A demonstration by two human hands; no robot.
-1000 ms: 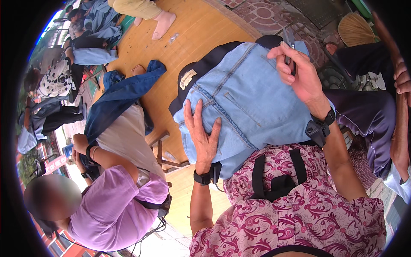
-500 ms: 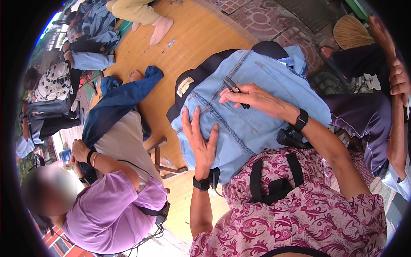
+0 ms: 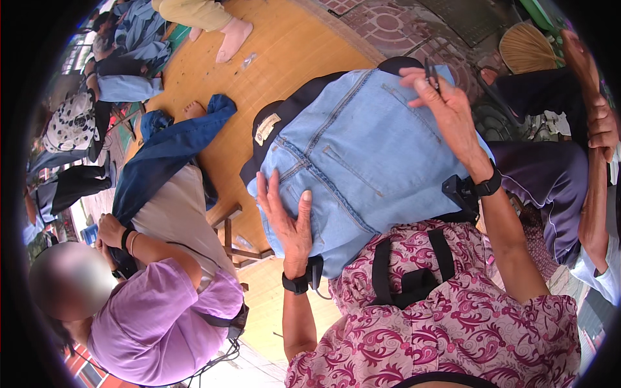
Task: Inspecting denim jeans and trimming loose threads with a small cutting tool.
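A light blue denim garment point(image 3: 362, 152) lies spread across my lap, its seams and pocket outlines uppermost. My left hand point(image 3: 286, 223) rests flat on its near left part, fingers spread and holding nothing. Above the garment's far right part, my right hand point(image 3: 446, 107) is raised and closed around small black thread snips point(image 3: 431, 74); their blades point away from me, and I cannot make out whether they are apart. Dark cloth point(image 3: 301, 97) shows past the garment's far left edge, next to a cream label point(image 3: 266, 129).
To my left sits a person in a lilac shirt point(image 3: 149, 317), with dark blue denim point(image 3: 174, 158) over the legs. A wooden board point(image 3: 272, 58) extends ahead. Another person's dark trousers point(image 3: 543, 174) are close on my right, near a woven fan point(image 3: 525, 48).
My right hand has lifted off the middle seam and moved to the far right with the snips. My left hand stays on the denim. The view has shifted slightly.
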